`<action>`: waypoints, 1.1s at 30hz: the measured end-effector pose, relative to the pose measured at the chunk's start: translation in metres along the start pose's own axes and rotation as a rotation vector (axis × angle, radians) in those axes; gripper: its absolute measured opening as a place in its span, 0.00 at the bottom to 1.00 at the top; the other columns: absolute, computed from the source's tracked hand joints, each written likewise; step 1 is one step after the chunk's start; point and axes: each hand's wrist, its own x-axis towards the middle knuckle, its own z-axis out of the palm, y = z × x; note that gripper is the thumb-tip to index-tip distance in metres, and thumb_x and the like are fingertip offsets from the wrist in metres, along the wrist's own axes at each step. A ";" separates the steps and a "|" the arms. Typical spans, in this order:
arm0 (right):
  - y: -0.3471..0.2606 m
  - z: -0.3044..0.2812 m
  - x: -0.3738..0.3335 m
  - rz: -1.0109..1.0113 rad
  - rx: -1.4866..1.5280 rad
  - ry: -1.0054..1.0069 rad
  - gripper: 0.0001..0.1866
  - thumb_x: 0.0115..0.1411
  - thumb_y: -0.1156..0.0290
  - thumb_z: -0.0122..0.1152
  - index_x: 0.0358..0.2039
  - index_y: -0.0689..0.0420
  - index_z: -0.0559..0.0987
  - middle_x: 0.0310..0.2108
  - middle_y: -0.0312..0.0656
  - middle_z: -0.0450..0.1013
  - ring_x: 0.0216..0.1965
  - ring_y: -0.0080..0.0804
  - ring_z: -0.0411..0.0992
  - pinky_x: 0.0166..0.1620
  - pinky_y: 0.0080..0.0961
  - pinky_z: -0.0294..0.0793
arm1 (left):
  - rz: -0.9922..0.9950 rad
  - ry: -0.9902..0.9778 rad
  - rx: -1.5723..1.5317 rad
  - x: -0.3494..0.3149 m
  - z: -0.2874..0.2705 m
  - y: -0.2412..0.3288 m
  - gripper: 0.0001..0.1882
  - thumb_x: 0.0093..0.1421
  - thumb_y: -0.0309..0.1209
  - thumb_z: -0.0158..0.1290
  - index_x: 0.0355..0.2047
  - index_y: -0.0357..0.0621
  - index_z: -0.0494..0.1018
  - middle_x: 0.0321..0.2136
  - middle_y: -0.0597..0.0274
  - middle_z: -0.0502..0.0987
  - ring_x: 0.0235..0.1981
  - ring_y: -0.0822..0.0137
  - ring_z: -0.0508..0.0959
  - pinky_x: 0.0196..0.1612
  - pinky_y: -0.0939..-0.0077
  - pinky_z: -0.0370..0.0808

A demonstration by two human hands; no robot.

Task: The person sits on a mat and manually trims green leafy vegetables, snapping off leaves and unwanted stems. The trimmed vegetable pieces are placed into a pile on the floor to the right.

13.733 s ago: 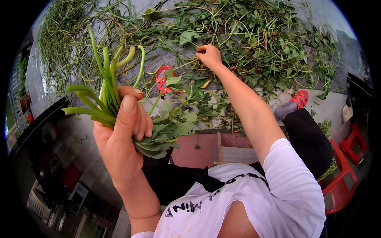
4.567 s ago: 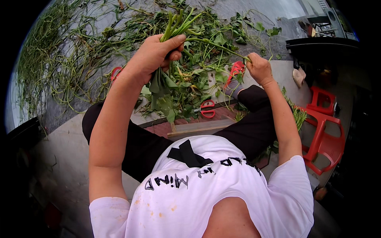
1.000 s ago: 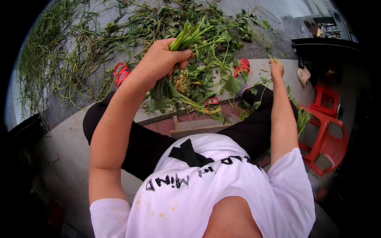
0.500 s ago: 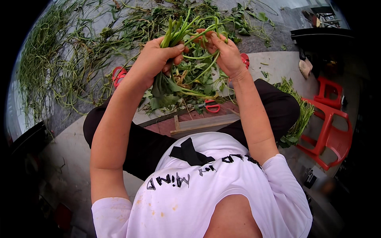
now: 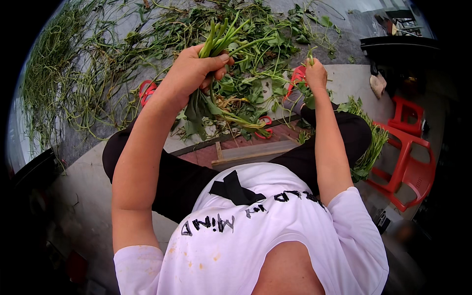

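From my side I see grey ground [image 5: 84, 191]; tangled green vines [image 5: 189, 29] lie spread on it, and at right stands a red chair [image 5: 419, 178].

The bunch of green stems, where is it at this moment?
In the head view, the bunch of green stems is near the top, slightly left of centre, in the left hand, with leafy vines behind it.

Vines [image 5: 172, 32] ahead, chair [image 5: 418, 176] at right
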 end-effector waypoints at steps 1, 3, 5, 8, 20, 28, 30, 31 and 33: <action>0.034 0.002 0.001 0.249 0.332 -0.069 0.12 0.60 0.60 0.52 0.31 0.57 0.73 0.18 0.39 0.69 0.17 0.32 0.67 0.18 0.24 0.62 | 0.021 0.022 -0.019 0.001 -0.002 0.000 0.10 0.60 0.33 0.50 0.36 0.40 0.71 0.16 0.74 0.69 0.09 0.84 0.57 0.14 0.88 0.54; 0.042 -0.003 -0.007 0.536 0.916 -0.189 0.14 0.60 0.58 0.53 0.29 0.57 0.73 0.15 0.31 0.64 0.12 0.19 0.59 0.14 0.17 0.54 | 0.045 0.058 -0.059 0.003 -0.008 0.000 0.08 0.58 0.31 0.50 0.34 0.39 0.72 0.18 0.70 0.73 0.11 0.81 0.60 0.17 0.85 0.59; 0.005 -0.042 -0.022 0.595 1.422 -0.287 0.15 0.60 0.58 0.56 0.28 0.57 0.74 0.15 0.27 0.60 0.12 0.11 0.52 0.13 0.13 0.48 | 0.034 0.091 -0.110 0.004 -0.011 -0.005 0.08 0.58 0.30 0.50 0.35 0.39 0.72 0.20 0.68 0.76 0.12 0.81 0.60 0.17 0.84 0.60; -0.055 -0.073 -0.035 0.299 1.502 -0.469 0.11 0.57 0.62 0.61 0.29 0.57 0.74 0.15 0.26 0.61 0.12 0.12 0.53 0.13 0.14 0.48 | 0.023 0.050 -0.183 0.014 -0.005 -0.006 0.09 0.58 0.30 0.51 0.37 0.40 0.71 0.27 0.62 0.79 0.12 0.82 0.60 0.17 0.86 0.60; -0.162 -0.099 -0.096 -0.261 1.033 -0.881 0.11 0.59 0.68 0.57 0.36 0.62 0.77 0.27 0.32 0.73 0.28 0.17 0.68 0.33 0.16 0.67 | 0.123 0.069 -0.280 0.021 -0.007 -0.010 0.10 0.57 0.31 0.53 0.37 0.41 0.70 0.31 0.61 0.79 0.13 0.83 0.61 0.17 0.89 0.61; -0.159 -0.105 -0.095 -0.292 1.032 -0.881 0.09 0.55 0.73 0.60 0.35 0.63 0.77 0.29 0.32 0.73 0.30 0.15 0.68 0.35 0.15 0.68 | 0.151 0.084 0.110 0.015 -0.007 -0.011 0.11 0.59 0.36 0.53 0.36 0.42 0.72 0.29 0.64 0.79 0.13 0.82 0.62 0.18 0.88 0.63; -0.168 -0.103 -0.101 -0.250 1.137 -0.942 0.09 0.55 0.73 0.60 0.36 0.62 0.77 0.30 0.32 0.73 0.31 0.15 0.68 0.35 0.15 0.68 | 0.160 0.086 0.112 0.013 -0.006 -0.011 0.10 0.59 0.35 0.53 0.36 0.43 0.72 0.27 0.65 0.79 0.13 0.82 0.63 0.18 0.88 0.63; -0.171 -0.102 -0.103 -0.230 1.189 -0.972 0.09 0.55 0.73 0.60 0.36 0.62 0.77 0.30 0.32 0.73 0.31 0.15 0.68 0.35 0.14 0.68 | 0.166 0.089 0.114 0.012 -0.006 -0.011 0.10 0.59 0.35 0.53 0.36 0.43 0.72 0.26 0.66 0.78 0.14 0.82 0.63 0.18 0.88 0.62; -0.168 -0.098 -0.102 -0.235 1.172 -0.972 0.09 0.56 0.72 0.60 0.36 0.62 0.78 0.30 0.32 0.74 0.32 0.15 0.68 0.36 0.14 0.68 | 0.168 0.110 0.120 0.011 -0.003 -0.011 0.09 0.59 0.34 0.53 0.36 0.43 0.72 0.23 0.67 0.77 0.13 0.82 0.63 0.17 0.87 0.62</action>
